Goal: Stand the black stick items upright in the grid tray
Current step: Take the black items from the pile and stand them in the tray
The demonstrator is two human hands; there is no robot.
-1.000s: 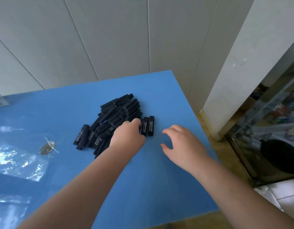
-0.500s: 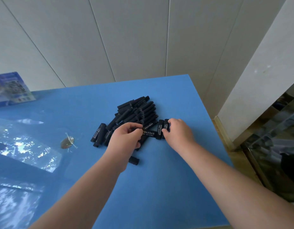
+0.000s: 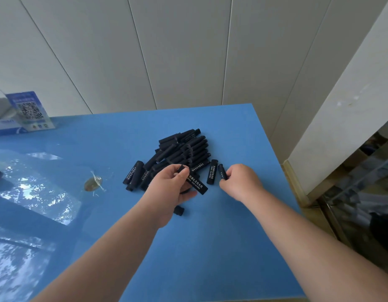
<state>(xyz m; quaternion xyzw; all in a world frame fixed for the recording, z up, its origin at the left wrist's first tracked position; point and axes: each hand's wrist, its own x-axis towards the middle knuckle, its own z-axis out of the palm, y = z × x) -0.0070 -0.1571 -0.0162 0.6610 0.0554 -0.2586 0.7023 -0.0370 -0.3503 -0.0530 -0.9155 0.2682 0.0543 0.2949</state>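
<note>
The left hand [image 3: 170,188] is closed around one black stick [image 3: 194,182]. The thumb and fingers [image 3: 174,171] pinch its upper end, and the stick slants down and to the right out of the grip, its white lettering facing the camera. Its lower end sits just above the blue surface [image 3: 221,247]; contact with the surface cannot be confirmed.

The right hand [image 3: 241,182] is curled, and its fingers pinch a second stick [image 3: 222,171] at the lower end. This stick points away from the hand, tilted slightly left. Whether it is lifted clear of the surface cannot be determined.

Between the two hands, a third stick with white lettering [image 3: 212,172] lies flat on the surface, just left of the right fingers.

The main pile of sticks [image 3: 180,149] lies directly beyond the left fingers, loosely stacked, most lying on their sides. Two sticks [image 3: 133,175] lie side by side at the pile's left edge, left of the left hand.

A small black cap-like piece [image 3: 178,210] lies on the surface just below the left hand, near the wrist.

Well to the left of the left fingers, a small brownish object under clear film [image 3: 93,183] rests on the glossy part of the surface. A blue card with a QR code [image 3: 29,111] stands at the far left edge.
</note>
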